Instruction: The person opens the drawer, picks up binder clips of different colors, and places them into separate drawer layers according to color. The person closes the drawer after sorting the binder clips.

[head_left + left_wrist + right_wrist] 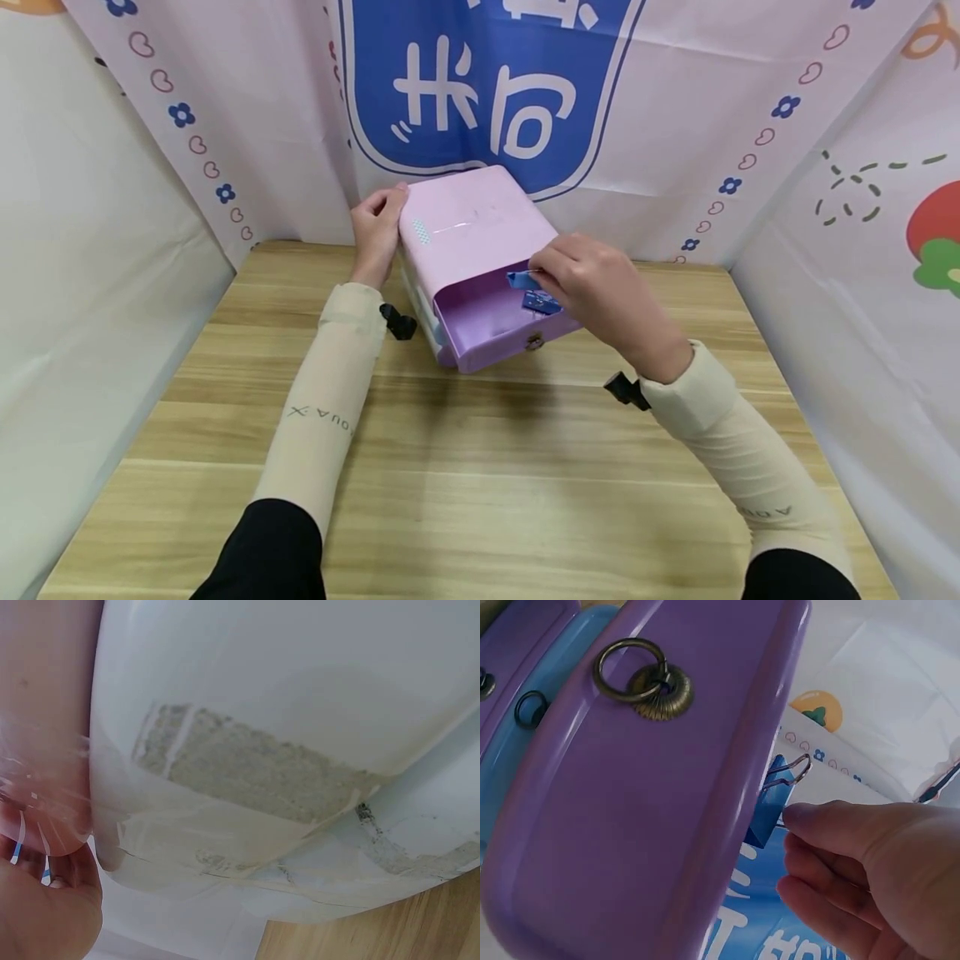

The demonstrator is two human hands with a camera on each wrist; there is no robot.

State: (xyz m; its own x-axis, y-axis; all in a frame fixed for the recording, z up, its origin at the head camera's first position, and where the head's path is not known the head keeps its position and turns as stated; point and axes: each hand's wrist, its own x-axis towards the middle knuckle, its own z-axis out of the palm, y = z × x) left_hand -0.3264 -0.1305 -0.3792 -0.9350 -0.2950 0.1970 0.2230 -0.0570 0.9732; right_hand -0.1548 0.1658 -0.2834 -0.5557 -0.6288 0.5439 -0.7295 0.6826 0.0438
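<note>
A small drawer box with a pink top (472,217) stands on the table, its top purple drawer (487,346) pulled out. My left hand (378,229) grips the box's back left corner; the left wrist view shows its worn, taped side (262,772). Above the open drawer, my right hand (592,287) pinches a blue binder clip (521,280) by a wire handle. Close up in the right wrist view, the clip (769,802) sits just past the drawer's rim. A dark blue flat item (542,303) lies inside the drawer.
Lower drawers, one light blue (532,697), have metal ring pulls. The wooden table (480,483) extends in front of the box. A printed cloth backdrop (652,158) hangs directly behind it, with white cloth at both sides.
</note>
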